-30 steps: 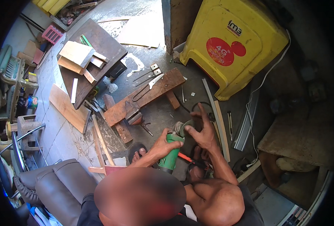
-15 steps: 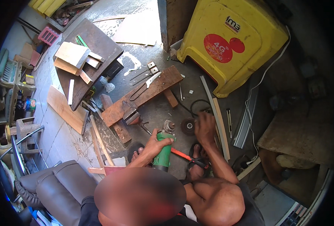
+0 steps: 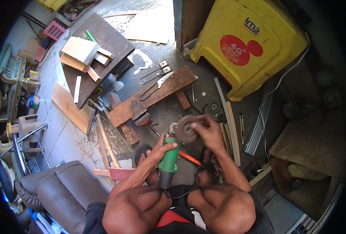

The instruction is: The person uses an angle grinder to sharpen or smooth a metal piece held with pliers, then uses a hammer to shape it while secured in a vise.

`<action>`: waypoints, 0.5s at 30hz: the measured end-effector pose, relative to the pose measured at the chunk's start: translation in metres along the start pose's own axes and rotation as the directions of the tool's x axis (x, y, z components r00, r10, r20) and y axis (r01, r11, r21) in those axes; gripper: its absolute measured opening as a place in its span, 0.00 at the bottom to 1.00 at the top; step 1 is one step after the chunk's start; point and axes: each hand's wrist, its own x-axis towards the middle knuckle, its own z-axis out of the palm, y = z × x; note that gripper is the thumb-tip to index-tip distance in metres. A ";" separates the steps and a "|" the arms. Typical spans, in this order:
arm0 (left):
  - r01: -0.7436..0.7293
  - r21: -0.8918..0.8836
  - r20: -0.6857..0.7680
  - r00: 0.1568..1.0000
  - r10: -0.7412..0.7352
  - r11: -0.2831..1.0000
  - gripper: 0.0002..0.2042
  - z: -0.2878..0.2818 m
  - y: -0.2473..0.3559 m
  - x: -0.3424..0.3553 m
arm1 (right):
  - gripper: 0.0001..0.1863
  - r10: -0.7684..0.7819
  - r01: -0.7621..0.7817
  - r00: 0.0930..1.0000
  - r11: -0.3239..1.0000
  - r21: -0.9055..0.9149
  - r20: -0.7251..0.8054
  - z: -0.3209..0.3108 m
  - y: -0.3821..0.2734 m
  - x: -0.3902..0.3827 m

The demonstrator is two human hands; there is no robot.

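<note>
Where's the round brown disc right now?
In the head view, the brown disc is just right of centre, held in the right hand, beside the metal head of the green power tool, which the left hand grips.

A yellow plastic stool marked in red sits at upper right beside a trailing white cable, while pale wood pieces lie on a dark low table opposite, near a pink crate, and a brown padded seat occupies the lower left.
</note>
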 end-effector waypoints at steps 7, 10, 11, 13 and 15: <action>-0.072 0.041 0.068 0.995 0.070 0.997 0.49 0.014 0.009 0.005 | 0.19 -0.031 0.054 0.997 0.950 -0.309 0.077 0.024 -0.014 0.008; -0.108 0.033 0.053 0.993 0.106 0.994 0.49 0.007 0.003 0.006 | 0.20 -0.072 0.085 0.996 0.939 -0.333 0.051 0.028 -0.012 0.011; -0.103 0.040 0.061 0.993 0.100 0.994 0.50 0.007 0.005 0.005 | 0.20 -0.068 0.085 0.996 0.930 -0.358 0.061 0.029 -0.013 0.009; -0.092 0.055 0.078 0.993 0.088 0.994 0.50 0.009 0.009 0.003 | 0.21 -0.066 0.091 0.995 0.915 -0.393 0.077 0.030 -0.014 0.007; -0.102 0.044 0.077 0.992 0.098 0.994 0.50 0.007 0.010 0.000 | 0.20 -0.074 0.106 0.993 0.906 -0.410 0.093 0.032 -0.016 0.007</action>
